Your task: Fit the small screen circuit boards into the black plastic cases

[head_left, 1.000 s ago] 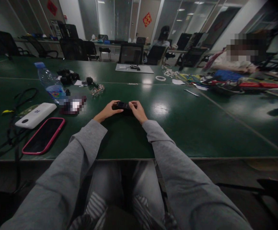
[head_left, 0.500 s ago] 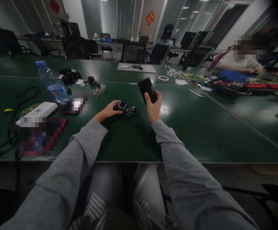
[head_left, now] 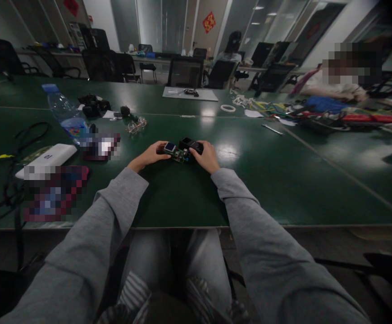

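Observation:
Over the green table, my left hand grips the left end of a small circuit board that carries a little square screen. Thumb and fingers close around its edge. My right hand is wrapped round a black box-shaped case, thumb on its near side. The case lies right behind the board's right end, close against it; whether the two touch I cannot tell. Part of the case is hidden under my right fingers.
Left of my hands are a white power bank, two blurred red-edged devices, a water bottle and black cables. Glasses lie beyond my left hand. A wrench, a white ring and tangled cables lie right, near a seated person.
My right hand has lowered the black case from above the table, leftward to the board. The case has tipped from nearly upright to lying flatter. My left hand keeps its hold.

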`<move>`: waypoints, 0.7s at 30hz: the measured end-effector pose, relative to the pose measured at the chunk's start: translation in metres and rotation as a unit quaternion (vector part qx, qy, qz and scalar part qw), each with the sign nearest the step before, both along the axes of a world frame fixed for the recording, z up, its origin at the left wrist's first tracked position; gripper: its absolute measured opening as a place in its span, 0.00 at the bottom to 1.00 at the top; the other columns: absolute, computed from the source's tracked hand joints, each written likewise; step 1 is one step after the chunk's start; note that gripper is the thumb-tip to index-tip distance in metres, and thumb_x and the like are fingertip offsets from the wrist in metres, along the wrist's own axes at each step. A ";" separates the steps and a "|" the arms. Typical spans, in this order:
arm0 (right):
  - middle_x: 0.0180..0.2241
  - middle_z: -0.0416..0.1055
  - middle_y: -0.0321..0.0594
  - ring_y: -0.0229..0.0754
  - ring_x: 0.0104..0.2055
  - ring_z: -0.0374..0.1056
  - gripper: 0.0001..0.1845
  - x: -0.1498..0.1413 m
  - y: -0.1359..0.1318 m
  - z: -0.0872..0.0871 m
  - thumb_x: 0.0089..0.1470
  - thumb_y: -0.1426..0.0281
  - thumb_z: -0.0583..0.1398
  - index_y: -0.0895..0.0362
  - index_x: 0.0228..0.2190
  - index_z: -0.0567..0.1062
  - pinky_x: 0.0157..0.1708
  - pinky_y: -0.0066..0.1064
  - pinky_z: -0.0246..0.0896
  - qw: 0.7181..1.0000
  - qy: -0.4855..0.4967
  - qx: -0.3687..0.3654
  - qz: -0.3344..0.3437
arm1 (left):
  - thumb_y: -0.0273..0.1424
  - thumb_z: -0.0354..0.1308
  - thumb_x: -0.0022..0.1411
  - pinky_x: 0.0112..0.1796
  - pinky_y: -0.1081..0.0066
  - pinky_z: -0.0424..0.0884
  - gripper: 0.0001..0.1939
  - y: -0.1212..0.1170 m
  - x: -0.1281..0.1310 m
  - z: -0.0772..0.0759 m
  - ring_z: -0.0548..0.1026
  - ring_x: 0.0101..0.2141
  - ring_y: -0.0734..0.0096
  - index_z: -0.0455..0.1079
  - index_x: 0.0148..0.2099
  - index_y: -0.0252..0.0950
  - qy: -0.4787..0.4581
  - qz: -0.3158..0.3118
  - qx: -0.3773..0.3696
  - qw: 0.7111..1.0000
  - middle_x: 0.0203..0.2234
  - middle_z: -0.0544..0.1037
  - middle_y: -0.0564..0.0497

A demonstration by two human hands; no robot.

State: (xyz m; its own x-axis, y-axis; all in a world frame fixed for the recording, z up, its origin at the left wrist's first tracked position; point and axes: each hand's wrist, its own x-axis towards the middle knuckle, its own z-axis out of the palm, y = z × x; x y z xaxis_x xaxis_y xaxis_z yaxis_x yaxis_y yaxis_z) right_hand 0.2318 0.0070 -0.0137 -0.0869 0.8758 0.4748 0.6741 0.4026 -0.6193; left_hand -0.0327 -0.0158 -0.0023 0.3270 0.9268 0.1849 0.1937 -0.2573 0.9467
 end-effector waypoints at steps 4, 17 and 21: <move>0.48 0.69 0.50 0.55 0.53 0.61 0.29 -0.001 -0.003 0.004 0.58 0.45 0.52 0.55 0.45 0.71 0.56 0.55 0.56 0.999 0.034 -0.016 0.013 | 0.32 0.69 0.47 0.58 0.50 0.60 0.36 -0.002 0.001 0.000 0.70 0.55 0.54 0.64 0.58 0.34 0.009 0.011 0.001 1.000 0.56 0.70 0.36; 0.46 0.71 0.47 0.48 0.50 0.67 0.24 -0.012 -0.020 0.014 0.58 0.51 0.57 0.55 0.46 0.69 0.54 0.46 0.61 0.988 0.049 -0.025 0.146 | 0.32 0.71 0.43 0.57 0.48 0.60 0.42 -0.008 0.007 0.003 0.69 0.55 0.51 0.60 0.60 0.35 0.006 0.044 0.011 0.999 0.56 0.68 0.36; 0.45 0.71 0.46 0.48 0.50 0.68 0.25 -0.012 -0.021 0.015 0.55 0.50 0.59 0.55 0.45 0.69 0.54 0.45 0.62 0.984 0.064 -0.034 0.163 | 0.32 0.72 0.41 0.57 0.48 0.61 0.45 -0.006 0.006 0.001 0.70 0.54 0.52 0.59 0.61 0.36 -0.002 0.071 0.013 0.997 0.56 0.68 0.36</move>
State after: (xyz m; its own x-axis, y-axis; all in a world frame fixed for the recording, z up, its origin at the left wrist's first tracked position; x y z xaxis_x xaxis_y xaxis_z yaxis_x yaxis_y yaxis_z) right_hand 0.2201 -0.0143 0.0017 -0.3120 0.8410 0.4421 0.4303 0.5399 -0.7234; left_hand -0.0264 -0.0220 -0.0016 0.1914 0.9585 0.2112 0.2264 -0.2525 0.9407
